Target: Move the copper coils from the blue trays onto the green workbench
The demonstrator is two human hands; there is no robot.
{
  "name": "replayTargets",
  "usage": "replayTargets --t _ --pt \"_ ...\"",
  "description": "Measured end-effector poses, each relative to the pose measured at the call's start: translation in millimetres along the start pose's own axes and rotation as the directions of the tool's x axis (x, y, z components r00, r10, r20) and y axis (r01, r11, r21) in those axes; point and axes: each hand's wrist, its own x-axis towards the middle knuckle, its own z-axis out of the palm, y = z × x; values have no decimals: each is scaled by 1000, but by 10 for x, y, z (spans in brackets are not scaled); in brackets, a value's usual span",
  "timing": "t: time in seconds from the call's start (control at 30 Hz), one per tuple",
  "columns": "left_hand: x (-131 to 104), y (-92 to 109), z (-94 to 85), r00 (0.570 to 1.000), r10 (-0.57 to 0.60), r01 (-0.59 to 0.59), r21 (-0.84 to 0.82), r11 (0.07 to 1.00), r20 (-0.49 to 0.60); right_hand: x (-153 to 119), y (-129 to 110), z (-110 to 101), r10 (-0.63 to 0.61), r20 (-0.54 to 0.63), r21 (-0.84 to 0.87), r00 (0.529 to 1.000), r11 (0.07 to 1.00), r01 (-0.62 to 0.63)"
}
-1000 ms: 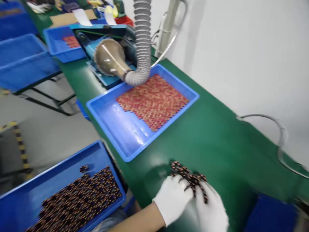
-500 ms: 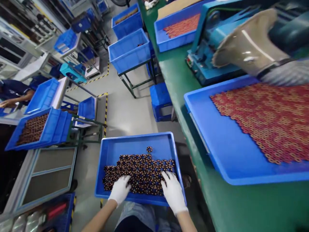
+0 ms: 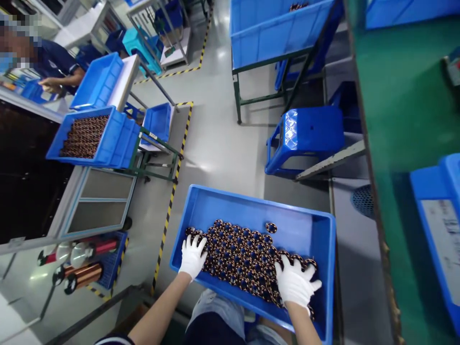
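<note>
A blue tray (image 3: 230,203) sits low in front of me at my lap, slightly tilted in the view. Packed rows of small dark ring coils wound with copper (image 3: 239,251) cover its near part, and one loose coil (image 3: 270,227) lies apart towards the far side. My left hand (image 3: 193,256), in a white glove, rests with spread fingers on the coils at the left end. Over the coils at the right end lies my right hand (image 3: 296,280), also white-gloved, its fingers spread. The palms hide the coils beneath them.
A green worktable (image 3: 398,96) runs along the right, with a blue stool (image 3: 316,127) beside it. Ahead stands a large blue bin (image 3: 280,40) on a frame. At left are stacked trays of coils (image 3: 84,136), wire spools (image 3: 84,278) and another person (image 3: 57,62).
My view has turned, so the tray appears further right and larger, and the red rings on the table are out of sight. My left hand's fingers have spread, and it sits nearer the coils' left end.
</note>
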Motion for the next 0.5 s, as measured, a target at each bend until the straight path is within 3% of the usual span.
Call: replayTargets --t 0.23,0.37,0.5 --pt "117 -51 -104 996 40 -40 -1 999 85 228 -38 -178 37 342 -3 939 999 -39" --pt "202 -92 -129 993 36 -35 -8 999 117 290 -33 -188 87 371 50 925 992 -113" --pt "303 -195 -94 982 102 -101 -17 995 159 318 -4 -184 78 349 70 934 992 -109"
